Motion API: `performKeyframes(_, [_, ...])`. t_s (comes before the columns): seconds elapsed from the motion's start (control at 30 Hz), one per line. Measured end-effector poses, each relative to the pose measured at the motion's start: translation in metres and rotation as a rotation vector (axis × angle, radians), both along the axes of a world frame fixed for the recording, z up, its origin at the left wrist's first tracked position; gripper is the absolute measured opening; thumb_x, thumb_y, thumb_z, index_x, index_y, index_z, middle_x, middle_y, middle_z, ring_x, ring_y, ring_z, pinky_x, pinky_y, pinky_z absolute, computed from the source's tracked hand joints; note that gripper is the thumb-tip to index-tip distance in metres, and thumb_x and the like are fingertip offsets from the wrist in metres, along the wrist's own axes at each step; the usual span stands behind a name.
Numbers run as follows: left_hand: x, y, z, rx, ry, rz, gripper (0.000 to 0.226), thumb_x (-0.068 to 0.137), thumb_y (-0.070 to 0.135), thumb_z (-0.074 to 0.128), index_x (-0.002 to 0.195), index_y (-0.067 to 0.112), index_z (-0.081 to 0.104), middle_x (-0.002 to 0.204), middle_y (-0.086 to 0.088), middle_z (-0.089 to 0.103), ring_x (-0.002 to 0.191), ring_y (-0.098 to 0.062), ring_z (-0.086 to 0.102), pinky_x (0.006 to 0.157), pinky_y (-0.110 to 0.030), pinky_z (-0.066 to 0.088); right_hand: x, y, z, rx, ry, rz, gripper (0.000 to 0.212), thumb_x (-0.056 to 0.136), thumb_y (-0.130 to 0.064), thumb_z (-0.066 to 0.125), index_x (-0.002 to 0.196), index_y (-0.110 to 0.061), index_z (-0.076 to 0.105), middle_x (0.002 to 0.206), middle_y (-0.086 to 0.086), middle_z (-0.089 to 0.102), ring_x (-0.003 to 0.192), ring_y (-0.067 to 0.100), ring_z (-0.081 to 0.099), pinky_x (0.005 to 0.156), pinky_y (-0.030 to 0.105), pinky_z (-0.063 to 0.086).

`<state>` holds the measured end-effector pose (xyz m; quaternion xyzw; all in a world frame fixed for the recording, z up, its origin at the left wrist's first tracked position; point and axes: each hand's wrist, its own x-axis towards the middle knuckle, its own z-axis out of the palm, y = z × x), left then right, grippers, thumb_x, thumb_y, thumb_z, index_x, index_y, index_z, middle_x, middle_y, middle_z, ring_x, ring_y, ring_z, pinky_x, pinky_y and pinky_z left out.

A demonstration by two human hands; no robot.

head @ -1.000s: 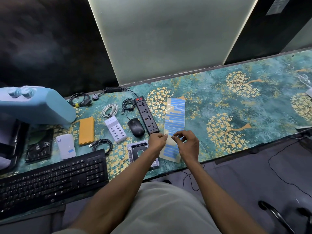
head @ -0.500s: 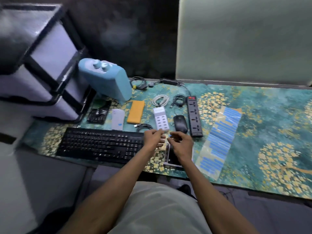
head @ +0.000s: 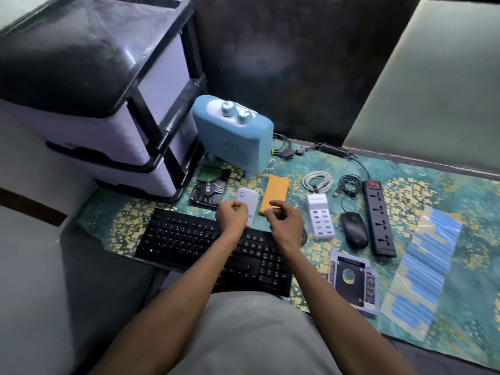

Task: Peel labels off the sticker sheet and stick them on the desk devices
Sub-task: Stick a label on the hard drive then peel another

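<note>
The sticker sheet [head: 424,269], clear with rows of blue labels, lies at the right on the patterned desk mat [head: 433,185]. My right hand [head: 286,223] hovers over the near end of the orange power bank [head: 274,190], fingers pinched on a small label that barely shows at the fingertips. My left hand [head: 232,215] is curled shut over the white pocket device [head: 247,197], which carries a blue label near its near end. Both hands are just beyond the black keyboard [head: 184,239].
Right of the hands lie a white USB charging hub [head: 320,217], a black mouse [head: 354,230], a black power strip [head: 378,217] and a drive caddy [head: 351,282]. A bare hard drive [head: 208,190], a blue heater-like box [head: 232,136], coiled cables [head: 318,181] and a drawer unit [head: 108,104] stand behind and to the left.
Both hands left the sticker sheet and moved left across the desk to the orange power bank and white device. The camera view swung left with them.
</note>
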<state>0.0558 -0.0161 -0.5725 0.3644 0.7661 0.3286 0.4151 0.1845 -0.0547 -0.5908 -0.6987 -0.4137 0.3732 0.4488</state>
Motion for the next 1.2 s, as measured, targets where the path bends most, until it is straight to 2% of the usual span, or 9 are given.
performKeyframes(0.13, [-0.047, 0.032, 0.001, 0.013, 0.269, -0.146, 0.019, 0.079, 0.007, 0.063, 0.096, 0.014, 0.064, 0.107, -0.008, 0.065, 0.105, -0.032, 0.060, 0.080, -0.036, 0.050, -0.044, 0.023, -0.004, -0.045, 0.019, -0.076, 0.015, 0.088, -0.019, 0.077, 0.102, -0.017, 0.077, 0.084, -0.001, 0.076, 0.080, 0.016, 0.073, 0.076, 0.045, 0.063])
performKeyframes(0.37, [-0.084, 0.074, -0.009, -0.117, 0.658, -0.449, 0.100, 0.069, 0.045, 0.083, 0.149, 0.015, 0.032, 0.160, -0.020, 0.023, 0.141, -0.039, 0.030, 0.112, -0.051, 0.038, -0.083, 0.050, 0.001, -0.062, 0.008, -0.123, 0.004, 0.086, -0.030, 0.076, 0.086, -0.026, 0.077, 0.077, -0.008, 0.075, 0.075, 0.013, 0.072, 0.070, 0.046, 0.063])
performKeyframes(0.5, [-0.086, 0.094, -0.021, -0.195, 0.711, -0.550, 0.117, 0.066, 0.053, 0.088, 0.155, 0.020, 0.020, 0.162, -0.027, 0.017, 0.147, -0.044, 0.022, 0.118, -0.054, 0.028, -0.085, 0.059, 0.007, -0.072, -0.012, -0.169, 0.002, 0.084, -0.025, 0.079, 0.086, -0.023, 0.080, 0.077, -0.009, 0.076, 0.072, 0.012, 0.072, 0.068, 0.046, 0.063])
performKeyframes(0.67, [-0.096, 0.111, -0.018, -0.195, 0.641, -0.513, 0.091, 0.062, 0.034, 0.091, 0.138, 0.021, 0.043, 0.139, -0.023, 0.039, 0.128, -0.041, 0.043, 0.102, -0.051, 0.046, -0.088, 0.066, 0.007, -0.114, -0.011, -0.163, 0.003, 0.085, -0.021, 0.081, 0.087, -0.019, 0.081, 0.076, -0.004, 0.075, 0.069, 0.014, 0.071, 0.067, 0.043, 0.063])
performKeyframes(0.83, [-0.115, 0.125, -0.012, -0.203, 0.126, -0.289, 0.101, 0.048, 0.028, 0.085, 0.143, 0.027, 0.049, 0.136, -0.012, 0.055, 0.122, -0.031, 0.057, 0.094, -0.038, 0.053, -0.096, 0.078, 0.017, -0.124, 0.163, -0.163, 0.001, 0.086, -0.010, 0.079, 0.085, -0.009, 0.078, 0.072, 0.008, 0.074, 0.064, 0.017, 0.068, 0.062, 0.032, 0.060])
performKeyframes(0.9, [-0.129, 0.131, -0.004, -0.216, -0.197, -0.205, 0.078, 0.036, 0.027, 0.079, 0.113, 0.020, 0.068, 0.102, -0.006, 0.070, 0.083, -0.023, 0.065, 0.063, -0.029, 0.054, -0.100, 0.082, 0.021, -0.117, 0.225, -0.119, 0.004, 0.087, -0.008, 0.078, 0.090, -0.005, 0.077, 0.076, 0.011, 0.075, 0.067, 0.017, 0.069, 0.060, 0.029, 0.059])
performKeyframes(0.97, [-0.141, 0.129, 0.002, -0.288, -0.597, -0.146, 0.053, 0.027, 0.027, 0.075, 0.077, 0.015, 0.064, 0.075, -0.006, 0.062, 0.063, -0.022, 0.051, 0.054, -0.026, 0.041, -0.104, 0.084, 0.023, -0.118, 0.302, -0.057, 0.009, 0.086, -0.005, 0.077, 0.094, 0.000, 0.076, 0.080, 0.013, 0.075, 0.069, 0.018, 0.070, 0.059, 0.027, 0.057])
performKeyframes(1.07, [-0.149, 0.111, 0.011, -0.321, -1.009, 0.020, 0.042, 0.053, 0.025, 0.057, 0.088, 0.005, 0.067, 0.084, -0.018, 0.066, 0.076, -0.033, 0.058, 0.078, -0.041, 0.049, -0.107, 0.084, 0.028, -0.120, 0.421, 0.011, 0.011, 0.085, 0.000, 0.076, 0.095, 0.003, 0.074, 0.082, 0.014, 0.075, 0.068, 0.020, 0.070, 0.061, 0.028, 0.058])
performKeyframes(1.2, [-0.148, 0.091, 0.009, -0.315, -1.181, 0.125, 0.065, 0.056, 0.022, 0.051, 0.117, 0.005, 0.064, 0.114, -0.023, 0.065, 0.095, -0.038, 0.061, 0.103, -0.052, 0.041, -0.107, 0.082, 0.032, -0.140, 0.522, 0.079, 0.014, 0.083, 0.000, 0.077, 0.096, 0.006, 0.075, 0.082, 0.016, 0.074, 0.067, 0.020, 0.067, 0.056, 0.024, 0.054])
